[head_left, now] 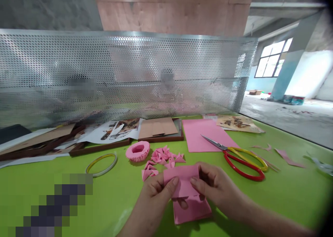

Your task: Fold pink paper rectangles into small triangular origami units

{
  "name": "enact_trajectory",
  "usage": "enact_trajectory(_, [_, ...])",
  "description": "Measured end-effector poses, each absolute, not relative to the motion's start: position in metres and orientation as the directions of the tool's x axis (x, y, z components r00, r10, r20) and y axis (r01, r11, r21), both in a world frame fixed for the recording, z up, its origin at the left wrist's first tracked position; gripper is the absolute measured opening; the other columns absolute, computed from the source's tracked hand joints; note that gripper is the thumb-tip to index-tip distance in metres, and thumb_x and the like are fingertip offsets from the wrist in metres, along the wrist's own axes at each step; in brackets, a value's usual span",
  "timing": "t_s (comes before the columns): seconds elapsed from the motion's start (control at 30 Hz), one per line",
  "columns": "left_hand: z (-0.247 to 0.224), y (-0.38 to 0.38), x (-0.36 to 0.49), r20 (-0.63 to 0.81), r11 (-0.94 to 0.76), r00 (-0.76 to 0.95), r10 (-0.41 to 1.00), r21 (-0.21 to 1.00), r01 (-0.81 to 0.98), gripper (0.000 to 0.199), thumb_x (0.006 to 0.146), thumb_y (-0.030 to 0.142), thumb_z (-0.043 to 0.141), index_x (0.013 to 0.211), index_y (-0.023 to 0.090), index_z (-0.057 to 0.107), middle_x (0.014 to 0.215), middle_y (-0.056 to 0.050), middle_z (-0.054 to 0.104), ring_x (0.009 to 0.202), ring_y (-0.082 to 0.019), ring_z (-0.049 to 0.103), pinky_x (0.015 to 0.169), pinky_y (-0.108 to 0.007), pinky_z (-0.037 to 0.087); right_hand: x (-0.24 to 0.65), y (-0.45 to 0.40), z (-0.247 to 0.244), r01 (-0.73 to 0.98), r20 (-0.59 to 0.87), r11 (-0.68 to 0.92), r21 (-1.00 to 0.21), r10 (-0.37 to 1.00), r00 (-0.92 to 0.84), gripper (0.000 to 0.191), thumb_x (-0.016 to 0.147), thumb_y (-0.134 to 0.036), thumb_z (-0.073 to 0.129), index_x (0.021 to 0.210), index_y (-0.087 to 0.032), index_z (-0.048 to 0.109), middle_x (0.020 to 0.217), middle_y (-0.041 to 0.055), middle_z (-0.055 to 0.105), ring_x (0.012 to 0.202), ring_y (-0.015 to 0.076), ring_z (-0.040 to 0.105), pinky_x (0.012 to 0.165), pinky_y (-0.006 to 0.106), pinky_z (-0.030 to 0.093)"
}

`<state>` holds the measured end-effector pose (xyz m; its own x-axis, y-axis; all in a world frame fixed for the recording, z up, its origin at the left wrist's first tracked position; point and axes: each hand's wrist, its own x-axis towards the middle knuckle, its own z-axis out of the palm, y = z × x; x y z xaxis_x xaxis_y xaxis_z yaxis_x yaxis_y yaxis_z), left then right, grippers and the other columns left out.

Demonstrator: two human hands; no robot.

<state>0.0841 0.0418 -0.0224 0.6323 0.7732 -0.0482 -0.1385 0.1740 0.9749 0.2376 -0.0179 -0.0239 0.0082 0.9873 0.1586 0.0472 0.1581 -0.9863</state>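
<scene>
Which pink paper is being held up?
The small folded sheet held by left hand and right hand; the large flat sheet lies by the scissors, another flat piece under the hands.

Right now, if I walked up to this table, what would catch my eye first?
The left hand and right hand hold a pink paper sheet up front, above a bright green table. Left of them sits a ring of folded pink paper pieces; to the right lie red-and-yellow scissors. A perforated metal screen stands along the far side.
</scene>
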Motion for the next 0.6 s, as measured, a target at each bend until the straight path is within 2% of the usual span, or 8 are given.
enact_trajectory(0.17, [-0.019,0.041,0.083,-0.059,0.304,0.696,0.716,0.923,-0.235,0.013,0.076,0.018,0.064,0.084,0.017,0.074,0.069,-0.004,0.074,0.054,-0.015,0.064,0.060,-0.027,0.048,0.240,-0.017,-0.027,0.042,0.214,0.213,-0.976,0.976,0.043,0.016,0.083,-0.032,0.058,0.079,-0.017,0.058,0.066,-0.0030,0.054,0.057,0.0099,0.050,0.052,0.019,0.042])
enact_trajectory(0.3, [-0.015,0.039,0.080,-0.072,0.405,0.699,0.712,0.854,-0.325,0.015,0.071,0.013,0.066,0.080,0.020,0.075,0.073,-0.003,0.075,0.054,-0.017,0.067,0.060,-0.028,0.047,0.246,-0.018,-0.029,-0.064,0.256,0.258,-0.964,0.966,0.046,0.014,0.082,-0.032,0.061,0.080,-0.018,0.060,0.064,-0.0037,0.054,0.055,0.0090,0.050,0.051,0.019,0.044])
enact_trajectory(0.43, [-0.013,0.039,0.078,-0.053,0.422,0.697,0.715,0.827,-0.370,0.018,0.073,0.012,0.060,0.078,0.020,0.075,0.072,-0.006,0.076,0.057,-0.020,0.068,0.065,-0.031,0.046,0.251,-0.019,-0.028,-0.150,0.299,0.302,-0.942,0.953,0.038,0.010,0.082,-0.029,0.061,0.085,-0.021,0.065,0.062,-0.0035,0.059,0.054,0.0088,0.053,0.053,0.020,0.045])
enact_trajectory(0.6, [-0.009,0.037,0.077,-0.054,0.438,0.723,0.689,0.826,-0.356,0.018,0.074,0.011,0.059,0.072,0.018,0.074,0.074,-0.005,0.076,0.062,-0.021,0.068,0.070,-0.033,0.046,0.254,-0.019,-0.023,-0.160,0.263,0.268,-0.950,0.963,0.054,0.011,0.080,-0.020,0.060,0.077,-0.021,0.071,0.058,-0.0028,0.061,0.054,0.0093,0.055,0.053,0.020,0.045])
